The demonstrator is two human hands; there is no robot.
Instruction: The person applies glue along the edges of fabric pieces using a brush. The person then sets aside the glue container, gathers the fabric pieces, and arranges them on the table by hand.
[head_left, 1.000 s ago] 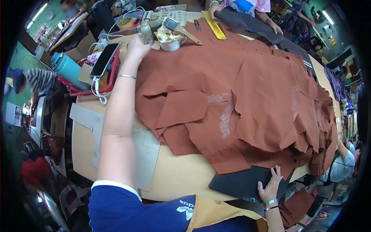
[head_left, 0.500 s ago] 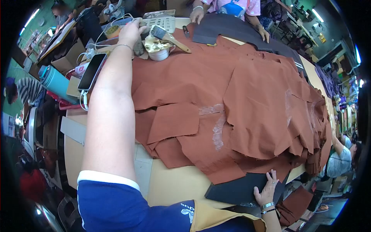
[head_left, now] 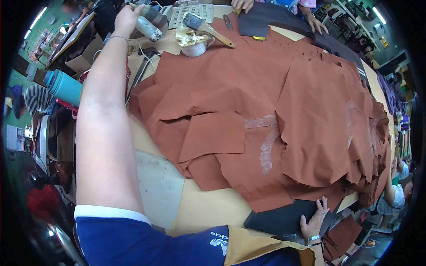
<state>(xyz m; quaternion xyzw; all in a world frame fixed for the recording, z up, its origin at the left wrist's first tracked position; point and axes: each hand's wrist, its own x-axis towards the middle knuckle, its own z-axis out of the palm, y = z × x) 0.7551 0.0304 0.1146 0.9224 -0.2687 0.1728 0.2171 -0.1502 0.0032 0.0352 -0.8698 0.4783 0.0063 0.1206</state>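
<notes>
My left hand reaches to the far left of the table, its fingers closed around a grey-white cylindrical thing. A darker grey, rounded thing lies against it; I cannot make out whether it is held too. Close by, a white cup smeared with yellowish glue carries a wooden-handled brush across its top. At the near right, my right hand lies with fingers spread on a black sheet. Reddish-brown leather-like pieces spread over the table, some with whitish glue marks.
Opposite, a co-worker's hands rest on dark sheet material. A turquoise bottle stands left of my forearm. A grey board lies on the table near me. A white basket sits at the back.
My left hand has moved left and away from me, with the grey-white cylindrical thing now showing in it. The phone is no longer visible. My right hand stays on the black sheet.
</notes>
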